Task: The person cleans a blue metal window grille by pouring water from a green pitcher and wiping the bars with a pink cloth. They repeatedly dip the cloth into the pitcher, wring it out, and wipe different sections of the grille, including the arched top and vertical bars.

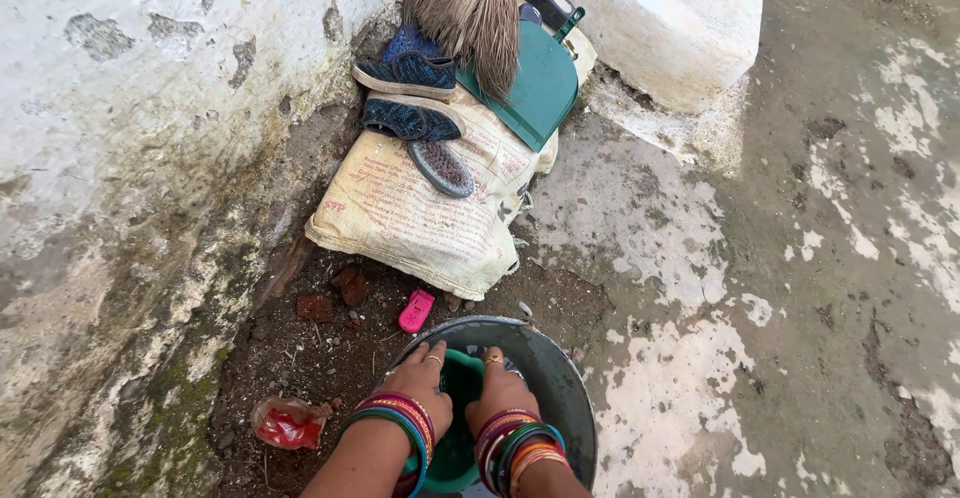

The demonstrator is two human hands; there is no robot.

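Observation:
A grey metal basin (555,378) stands on the ground at the bottom middle of the head view, with a green plastic bowl (462,388) inside it. My left hand (418,376) rests on the green bowl's left rim, fingers curled over the edge. My right hand (500,390) grips the bowl's right side. Both wrists carry several coloured bangles, and both hands wear rings. The bowl's contents are hidden by my hands.
A printed woven sack (420,208) lies against the stained wall, with dark shoes (410,76), a broom (468,8) and a green dustpan (535,88) on it. A pink object (416,310), red wrapper (288,424) and brick bits (334,294) lie on the dirt. A white block (680,18) stands behind.

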